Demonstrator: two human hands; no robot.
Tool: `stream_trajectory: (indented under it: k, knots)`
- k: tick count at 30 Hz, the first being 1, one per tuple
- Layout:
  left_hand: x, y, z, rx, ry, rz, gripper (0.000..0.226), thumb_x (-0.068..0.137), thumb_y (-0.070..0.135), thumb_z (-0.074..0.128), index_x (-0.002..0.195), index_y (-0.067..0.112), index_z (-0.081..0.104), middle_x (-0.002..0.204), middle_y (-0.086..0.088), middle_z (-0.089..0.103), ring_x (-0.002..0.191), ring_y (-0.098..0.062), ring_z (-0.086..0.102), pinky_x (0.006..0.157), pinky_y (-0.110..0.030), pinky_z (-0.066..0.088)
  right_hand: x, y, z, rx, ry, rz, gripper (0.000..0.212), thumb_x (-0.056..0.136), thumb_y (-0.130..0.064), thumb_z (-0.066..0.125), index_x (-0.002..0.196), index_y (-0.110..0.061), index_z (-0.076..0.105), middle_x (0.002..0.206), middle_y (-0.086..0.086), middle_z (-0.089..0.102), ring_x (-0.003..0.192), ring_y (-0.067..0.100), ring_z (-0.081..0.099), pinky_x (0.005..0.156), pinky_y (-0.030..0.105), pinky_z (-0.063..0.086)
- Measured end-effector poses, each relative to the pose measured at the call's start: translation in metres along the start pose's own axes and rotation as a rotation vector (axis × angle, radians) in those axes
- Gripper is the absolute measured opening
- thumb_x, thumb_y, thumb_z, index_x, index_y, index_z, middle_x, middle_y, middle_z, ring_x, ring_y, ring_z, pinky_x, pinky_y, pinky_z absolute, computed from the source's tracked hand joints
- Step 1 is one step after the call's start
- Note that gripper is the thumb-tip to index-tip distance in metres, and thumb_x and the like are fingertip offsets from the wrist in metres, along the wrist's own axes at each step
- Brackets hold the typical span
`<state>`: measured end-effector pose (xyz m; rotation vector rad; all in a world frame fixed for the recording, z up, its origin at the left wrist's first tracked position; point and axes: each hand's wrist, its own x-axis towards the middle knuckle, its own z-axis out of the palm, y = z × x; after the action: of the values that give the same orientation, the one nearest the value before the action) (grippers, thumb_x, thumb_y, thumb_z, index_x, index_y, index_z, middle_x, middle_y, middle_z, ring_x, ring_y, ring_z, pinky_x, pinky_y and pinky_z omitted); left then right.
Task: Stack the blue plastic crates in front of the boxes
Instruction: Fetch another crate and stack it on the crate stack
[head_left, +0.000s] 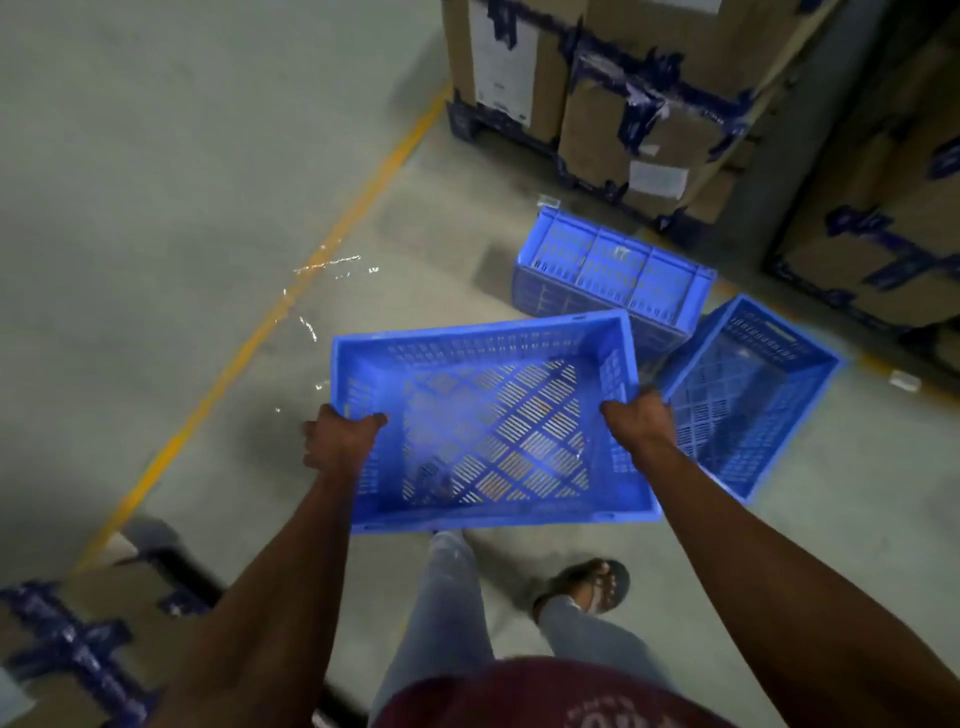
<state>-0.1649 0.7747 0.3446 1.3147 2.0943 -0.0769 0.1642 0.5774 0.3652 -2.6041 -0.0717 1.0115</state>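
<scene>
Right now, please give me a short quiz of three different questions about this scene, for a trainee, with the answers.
1. True or false: the carried crate has goods inside.
2. How many blue crates are on the floor near the boxes?
A) one B) two C) four
3. Fill in: the left hand and the right hand grip the crate by its ____.

Key:
1. False; it is empty.
2. B: the upside-down crate and the tilted crate beside it.
3. Rim, on two opposite sides.
</scene>
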Motion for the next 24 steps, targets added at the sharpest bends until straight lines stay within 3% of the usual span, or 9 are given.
stream_trajectory:
  k: [4,8,11,14,17,21,24]
  knots:
    - [-0.021,-0.056,-0.049,-0.188,0.006,-0.079,0.092,0.036,0.072,0.079,0.105,0.012,0.072,0.102,-0.018,0.074,0.103,-0.039,0.069,0.094,-0.048,0.058,-0.058,-0.037,-0.036,-0.031,-0.011,-0.155,0.063,0.074,-0.043,0.069,0.124,-0.008,0.055,0.125,0.025,0.060,0.121,0.043,0.056,0.101,0.046,0.048]
    - [-0.042,-0.089,-0.107,-0.361,0.034,-0.139,0.063,0.040,0.056,0.085,0.080,0.009,0.070,0.078,-0.016,0.072,0.083,-0.036,0.074,0.076,-0.048,0.062,-0.093,-0.081,-0.050,-0.054,-0.030,-0.277,0.054,0.069,-0.045,0.063,0.110,-0.010,0.069,0.110,0.019,0.072,0.109,0.037,0.067,0.093,0.041,0.054]
    - [-0.028,-0.113,-0.145,-0.477,0.092,-0.139,0.084,0.034,0.060,0.087,0.099,0.009,0.074,0.098,-0.020,0.076,0.096,-0.037,0.074,0.084,-0.052,0.061,-0.120,-0.121,-0.043,-0.073,-0.031,-0.387,0.036,0.079,-0.036,0.066,0.101,-0.008,0.074,0.104,0.020,0.074,0.105,0.038,0.069,0.087,0.039,0.053]
    - [-0.005,-0.132,-0.177,-0.483,0.119,-0.161,0.106,0.034,0.065,0.087,0.126,0.015,0.070,0.114,-0.020,0.074,0.106,-0.035,0.071,0.095,-0.051,0.058,-0.132,-0.159,-0.014,-0.136,-0.044,-0.507,0.051,0.070,-0.043,0.058,0.101,-0.004,0.069,0.103,0.024,0.072,0.103,0.041,0.068,0.086,0.042,0.054]
    - [0.003,-0.138,-0.211,-0.433,0.138,-0.235,0.096,0.035,0.071,0.086,0.123,0.037,0.066,0.115,-0.021,0.067,0.100,-0.042,0.067,0.094,-0.053,0.056,-0.171,-0.205,0.012,-0.190,-0.032,-0.624,0.056,0.069,-0.046,0.054,0.107,-0.007,0.066,0.109,0.025,0.069,0.106,0.042,0.065,0.088,0.044,0.053]
    - [0.025,-0.147,-0.254,-0.472,0.249,-0.316,0.082,0.037,0.071,0.087,0.111,0.043,0.062,0.122,-0.023,0.063,0.104,-0.046,0.064,0.096,-0.059,0.054,-0.213,-0.268,0.044,-0.312,-0.065,-0.728,0.047,0.083,-0.036,0.067,0.119,-0.006,0.062,0.119,0.027,0.059,0.112,0.045,0.059,0.092,0.044,0.050]
    - [0.016,-0.129,-0.297,-0.520,0.301,-0.371,0.056,0.059,0.058,0.090,0.107,0.045,0.064,0.134,-0.024,0.050,0.112,-0.051,0.058,0.102,-0.056,0.049,-0.222,-0.317,0.077,-0.363,-0.075,-0.798,0.048,0.079,-0.035,0.068,0.119,-0.009,0.059,0.120,0.024,0.054,0.110,0.046,0.057,0.092,0.044,0.049]
